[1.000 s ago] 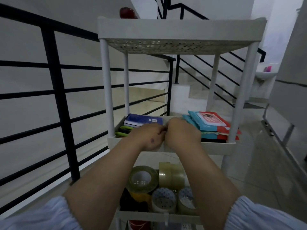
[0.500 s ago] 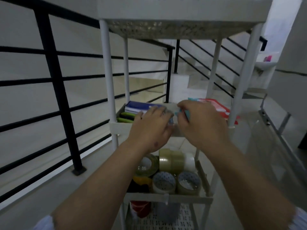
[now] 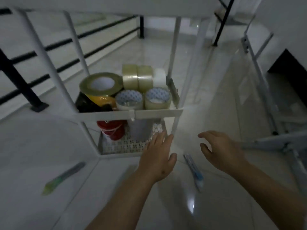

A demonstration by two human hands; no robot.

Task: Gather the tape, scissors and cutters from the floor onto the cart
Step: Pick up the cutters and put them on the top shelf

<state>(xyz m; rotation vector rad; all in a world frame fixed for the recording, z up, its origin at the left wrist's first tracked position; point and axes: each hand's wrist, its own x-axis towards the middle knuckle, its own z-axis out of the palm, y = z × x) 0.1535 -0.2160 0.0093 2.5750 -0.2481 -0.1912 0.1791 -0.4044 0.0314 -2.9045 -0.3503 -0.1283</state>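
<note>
The white cart (image 3: 156, 112) stands ahead of me, and its middle shelf holds several tape rolls (image 3: 137, 78). A red roll (image 3: 111, 131) and a grey roll (image 3: 141, 130) sit on its bottom shelf. On the floor a blue cutter (image 3: 194, 171) lies between my hands, and a green cutter (image 3: 64, 177) lies to the left. My left hand (image 3: 158, 156) hangs open by the cart's bottom right corner, fingers straight, holding nothing. My right hand (image 3: 221, 151) hovers open above and to the right of the blue cutter, fingers loosely bent.
A black stair railing (image 3: 21, 80) runs along the left. A white metal frame (image 3: 272, 140) leans at the right, with a dark opening (image 3: 289, 63) behind it. The glossy tiled floor (image 3: 207, 205) spreads around the cart.
Both hands left the cart's upper shelf and dropped towards the floor, now apart and empty. My view tilted down, so the cutters on the floor came into sight.
</note>
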